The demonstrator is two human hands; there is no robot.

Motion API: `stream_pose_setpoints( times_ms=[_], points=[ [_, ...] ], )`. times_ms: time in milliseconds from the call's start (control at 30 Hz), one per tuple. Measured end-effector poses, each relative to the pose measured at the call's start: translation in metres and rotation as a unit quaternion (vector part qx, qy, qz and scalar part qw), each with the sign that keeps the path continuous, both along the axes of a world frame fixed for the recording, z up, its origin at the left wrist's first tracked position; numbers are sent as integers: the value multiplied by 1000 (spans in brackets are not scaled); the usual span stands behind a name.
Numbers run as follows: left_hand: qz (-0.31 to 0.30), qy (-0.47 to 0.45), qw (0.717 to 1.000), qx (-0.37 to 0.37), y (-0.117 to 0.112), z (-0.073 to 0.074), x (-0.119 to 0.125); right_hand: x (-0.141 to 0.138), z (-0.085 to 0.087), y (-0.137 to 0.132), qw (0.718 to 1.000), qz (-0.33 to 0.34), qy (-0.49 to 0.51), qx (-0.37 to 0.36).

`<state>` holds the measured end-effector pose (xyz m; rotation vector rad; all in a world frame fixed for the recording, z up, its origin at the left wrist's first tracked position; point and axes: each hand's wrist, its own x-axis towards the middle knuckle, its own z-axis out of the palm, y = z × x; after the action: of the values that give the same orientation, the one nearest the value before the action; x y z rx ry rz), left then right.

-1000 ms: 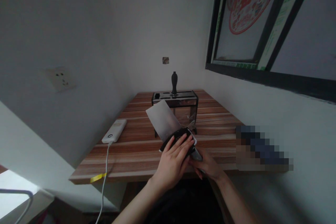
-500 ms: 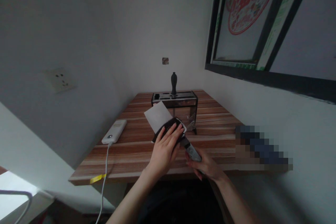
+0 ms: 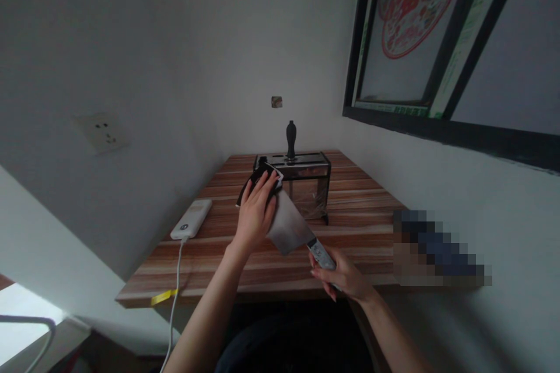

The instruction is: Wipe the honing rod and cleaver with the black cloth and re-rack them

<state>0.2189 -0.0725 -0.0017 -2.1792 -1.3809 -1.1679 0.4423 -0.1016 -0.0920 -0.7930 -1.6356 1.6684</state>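
My right hand (image 3: 343, 274) grips the handle of a broad cleaver (image 3: 291, 224), with its blade pointing away toward the left. My left hand (image 3: 256, 210) presses a dark cloth (image 3: 258, 178) flat against the far tip of the blade. Both hands hover over the wooden table (image 3: 227, 256). Just behind the blade stands a metal knife rack (image 3: 301, 178), with one black handle (image 3: 291, 139) sticking up from it.
A white power bank (image 3: 191, 218) lies on the table's left side, its cable (image 3: 175, 297) hanging over the front edge. A yellow tag (image 3: 161, 297) marks that edge. A wall socket (image 3: 101, 131) is at the left, a framed window (image 3: 437, 52) at the right. A blurred patch (image 3: 440, 256) sits at the table's right.
My left hand slid the cloth along the blade, from near the handle out to the far tip. My right hand stayed in place on the handle.
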Motion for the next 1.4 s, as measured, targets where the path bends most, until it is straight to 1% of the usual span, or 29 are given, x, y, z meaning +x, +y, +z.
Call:
stream_pose_setpoints(
  times_ms=[200,300,400,467,667,833,967,1067,1200,1400],
  points=[
    [12,-19,1000,15,8,6,-9,0,-2,1,1000,6,-3,1],
    [17,-13,1000,20,7,6,-10,0,-2,1,1000,10,-5,5],
    [28,-6,999,21,2,2,-5,1,-1,1,1000,11,-8,4],
    [25,2,1000,16,-2,-1,1,1,-1,1,1000,9,-7,2],
    [-16,36,999,-23,-17,-17,23,2,-1,1,1000,-7,-2,-2],
    [-41,51,997,-45,-30,-32,33,2,-3,2,1000,-14,7,-8],
    [-84,70,991,-76,-45,-46,42,1,-5,2,999,-38,10,-11],
    [-125,77,983,-108,-58,-53,50,1,-6,2,999,-42,21,2],
    [-141,69,978,-137,-68,-57,54,1,-8,3,999,-32,17,21],
    [-145,69,977,-137,-67,-57,52,1,-9,4,999,-25,16,31]
  ],
)
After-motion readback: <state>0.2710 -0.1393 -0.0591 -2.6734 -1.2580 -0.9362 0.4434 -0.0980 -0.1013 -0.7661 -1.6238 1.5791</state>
